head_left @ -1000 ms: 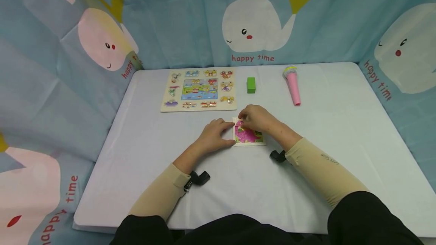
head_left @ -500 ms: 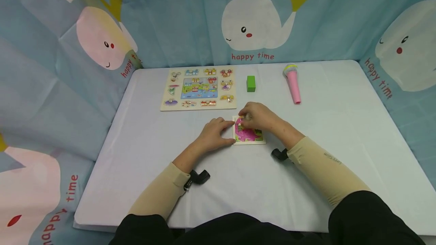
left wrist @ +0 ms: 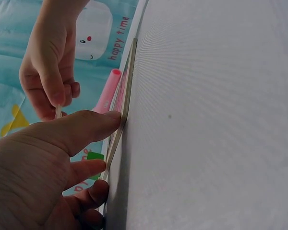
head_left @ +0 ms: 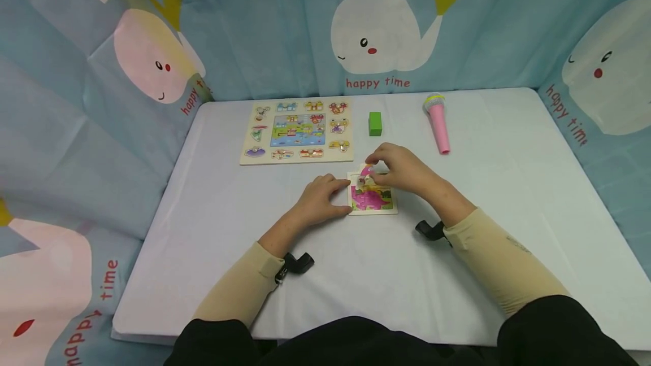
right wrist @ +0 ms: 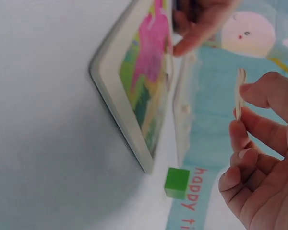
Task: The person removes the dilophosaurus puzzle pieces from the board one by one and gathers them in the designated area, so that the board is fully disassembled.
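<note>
A small framed puzzle with a pink dinosaur picture lies on the table before the person. Thumb and fingertips of the left hand touch its left edge; in the left wrist view that hand reaches the thin board edge. Above the puzzle's top edge, the right hand pinches a thin puzzle piece between thumb and fingers. The right wrist view shows this piece edge-on in the right hand, apart from the puzzle.
Behind on the white table are a larger wooden puzzle board at the left, a green block and a pink toy microphone towards the right. A blue curtain hangs around the table's back and left side.
The right hand has lifted the piece out of the puzzle's upper part and moved up and to the right, uncovering more of the picture. The left hand has stayed at the left edge.
</note>
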`<action>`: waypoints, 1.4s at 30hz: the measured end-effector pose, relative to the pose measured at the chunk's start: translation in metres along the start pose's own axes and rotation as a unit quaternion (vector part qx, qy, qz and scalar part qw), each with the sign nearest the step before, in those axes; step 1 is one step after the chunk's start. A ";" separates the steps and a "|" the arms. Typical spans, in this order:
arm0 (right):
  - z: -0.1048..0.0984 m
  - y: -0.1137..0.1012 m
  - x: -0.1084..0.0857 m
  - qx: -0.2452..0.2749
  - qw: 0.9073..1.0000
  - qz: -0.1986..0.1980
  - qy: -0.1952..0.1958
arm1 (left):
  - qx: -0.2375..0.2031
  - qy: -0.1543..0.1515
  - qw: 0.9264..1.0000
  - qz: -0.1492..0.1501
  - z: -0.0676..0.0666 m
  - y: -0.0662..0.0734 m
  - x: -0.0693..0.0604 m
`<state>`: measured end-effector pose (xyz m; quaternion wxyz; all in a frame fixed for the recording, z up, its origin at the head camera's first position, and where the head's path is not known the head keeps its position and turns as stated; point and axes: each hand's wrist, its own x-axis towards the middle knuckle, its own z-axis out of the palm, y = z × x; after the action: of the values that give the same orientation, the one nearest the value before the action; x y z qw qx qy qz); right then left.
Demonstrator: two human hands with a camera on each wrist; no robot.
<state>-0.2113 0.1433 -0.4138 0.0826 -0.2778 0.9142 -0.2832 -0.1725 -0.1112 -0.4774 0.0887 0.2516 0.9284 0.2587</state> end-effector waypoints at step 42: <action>-0.029 0.057 -0.066 0.004 0.997 0.049 0.060 | -0.005 -0.005 1.000 -0.012 -0.001 0.001 -0.001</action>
<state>-0.1917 0.2323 -0.4220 0.0421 -0.2148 0.9288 -0.2992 -0.1711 -0.1110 -0.4761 0.0974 0.2410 0.9298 0.2607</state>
